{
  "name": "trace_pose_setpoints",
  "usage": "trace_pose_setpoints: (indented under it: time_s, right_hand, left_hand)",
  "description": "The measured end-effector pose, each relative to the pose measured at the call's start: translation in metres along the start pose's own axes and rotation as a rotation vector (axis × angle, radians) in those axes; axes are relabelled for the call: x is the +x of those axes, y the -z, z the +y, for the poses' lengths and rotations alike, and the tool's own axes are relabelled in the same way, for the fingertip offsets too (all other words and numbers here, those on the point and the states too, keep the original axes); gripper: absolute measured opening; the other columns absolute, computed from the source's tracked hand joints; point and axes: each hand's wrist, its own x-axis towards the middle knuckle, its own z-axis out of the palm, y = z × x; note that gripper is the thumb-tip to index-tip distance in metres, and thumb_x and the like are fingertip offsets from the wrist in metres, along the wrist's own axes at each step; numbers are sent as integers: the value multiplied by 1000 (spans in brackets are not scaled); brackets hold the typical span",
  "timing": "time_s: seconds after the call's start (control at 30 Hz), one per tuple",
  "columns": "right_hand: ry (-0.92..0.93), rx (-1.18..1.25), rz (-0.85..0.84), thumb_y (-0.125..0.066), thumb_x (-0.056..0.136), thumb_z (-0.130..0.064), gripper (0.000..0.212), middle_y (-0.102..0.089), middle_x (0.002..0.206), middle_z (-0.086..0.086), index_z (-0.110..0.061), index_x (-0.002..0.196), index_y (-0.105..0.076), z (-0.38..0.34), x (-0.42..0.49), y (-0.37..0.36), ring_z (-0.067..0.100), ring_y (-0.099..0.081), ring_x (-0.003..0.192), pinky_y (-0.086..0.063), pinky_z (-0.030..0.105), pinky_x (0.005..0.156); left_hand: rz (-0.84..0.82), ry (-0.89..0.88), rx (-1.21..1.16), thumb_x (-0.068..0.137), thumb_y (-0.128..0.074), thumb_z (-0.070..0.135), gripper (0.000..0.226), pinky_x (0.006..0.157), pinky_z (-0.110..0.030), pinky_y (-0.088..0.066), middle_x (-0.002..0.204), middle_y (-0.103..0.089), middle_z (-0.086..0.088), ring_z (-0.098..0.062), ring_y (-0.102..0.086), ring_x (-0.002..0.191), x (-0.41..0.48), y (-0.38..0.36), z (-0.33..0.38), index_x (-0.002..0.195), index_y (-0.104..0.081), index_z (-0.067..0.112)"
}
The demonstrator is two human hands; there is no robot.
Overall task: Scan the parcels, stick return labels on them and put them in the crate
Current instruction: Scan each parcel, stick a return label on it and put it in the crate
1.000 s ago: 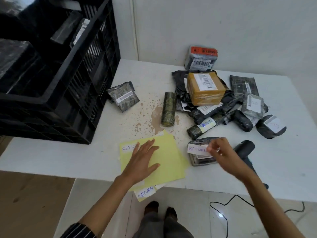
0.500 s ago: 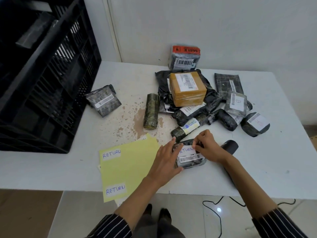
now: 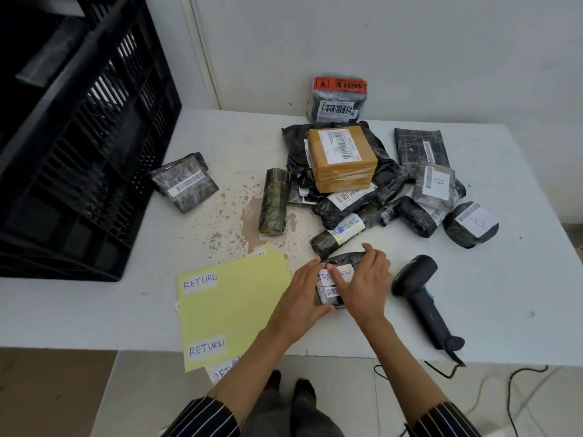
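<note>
white table (image 3: 94, 310), pushed against a pale wall (image 3: 410, 42); brown stain (image 3: 249, 216) with speckles mid-top; tiled floor below the near edge.
black crate (image 3: 79, 152), slatted, on the table's left end.
parcel (image 3: 344, 257), small, dark wrap, lying flat near the front edge between the yellow sheet (image 3: 239, 304) and the scanner (image 3: 421, 298). its long axis runs away from the person, leaning a little right. label side up, barcode at the near end.
return label (image 3: 342, 273), white, handwritten, on the parcel's top, text reading upright to the person.
left hand (image 3: 303, 298): fingers along the parcel's left side, thumb hooked at its near end, holding it.
right hand (image 3: 367, 285): fingers curled over the far end, thumb laid across the label.
yellow sheet carries two more return labels.
heap of wrapped parcels (image 3: 353, 203) further back, brown box (image 3: 342, 159) on top.
dark roll (image 3: 273, 201) just left of the heap; one flat packet (image 3: 184, 182) beside the crate.
</note>
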Motion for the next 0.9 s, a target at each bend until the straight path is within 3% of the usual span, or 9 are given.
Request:
trace_pose_setpoints:
  time_s: [0.1,0.2,0.27,0.37,0.43,0.53,0.67,0.77,0.9]
  right_hand:
    - [24,-37,-44,-40,55,-86,112,-52,107,16,1,125,-48,2,0,1,33,-51,94,-43,41,72]
    - [64,10,-120,-53,48,-88,122,-50,116,14,1,132,-41,12,2,4,30,-47,104,-41,41,82]
    - [41,128,-153,-69,60,-68,104,-48,120,12,-1,133,-39,18,4,5,28,-44,108,-39,39,88]
    - [-65,327,-102,-75,72,-46,69,-53,112,9,-7,122,-48,24,6,3,25,-47,105,-41,34,87]
    - [-117,380,-79,-75,74,-43,54,-55,102,6,-10,110,-52,25,5,0,23,-50,96,-43,35,82]
    - [-145,434,-40,-72,79,-37,43,-58,99,5,-11,107,-52,23,4,-5,23,-52,92,-45,37,79]
    - [-154,415,-7,-64,87,-29,34,-55,100,3,-7,109,-52,20,3,-6,20,-46,91,-34,28,74]
    - [-159,412,-13,-54,94,-23,22,-57,99,7,-5,106,-52,20,4,-9,22,-45,90,-27,24,70]
    - [-210,451,-4,-41,99,-15,20,-60,98,13,-1,104,-54,23,7,-8,28,-50,90,-30,28,71]
  left_hand:
    - [13,-2,-14,82,-71,22,82,104,1,-7,153,-22,-2,-11,-20,141,0,-3,-2,146,-22,8]
    - [-1,10,-6,88,-65,27,81,100,4,-6,156,-8,1,-4,-12,141,-2,-11,-5,149,-14,12]
    - [-14,77,-82,92,-58,32,82,104,-3,-12,156,0,-1,-7,-9,142,-3,-17,-4,150,-4,17]
    - [46,243,-220,97,-44,36,74,111,-19,-11,155,-6,-3,-14,-9,142,3,-26,3,150,2,13]
    - [158,315,-182,93,-34,56,74,108,-23,-17,150,-23,-6,-17,-21,135,12,-32,9,148,-15,9]
    - [284,354,-116,73,-12,82,98,97,-29,-25,134,-43,-7,-23,-35,121,23,-42,11,133,-38,9]
    - [346,473,-130,77,-10,64,81,96,-35,-26,126,-49,-9,-27,-38,118,34,-50,11,123,-47,9]
    - [350,534,-163,94,-25,45,52,97,-35,-24,126,-50,-9,-27,-37,120,39,-51,12,121,-48,8]
    - [377,546,-237,102,-32,22,28,95,-31,-23,122,-53,-7,-25,-36,120,42,-50,10,119,-50,9]
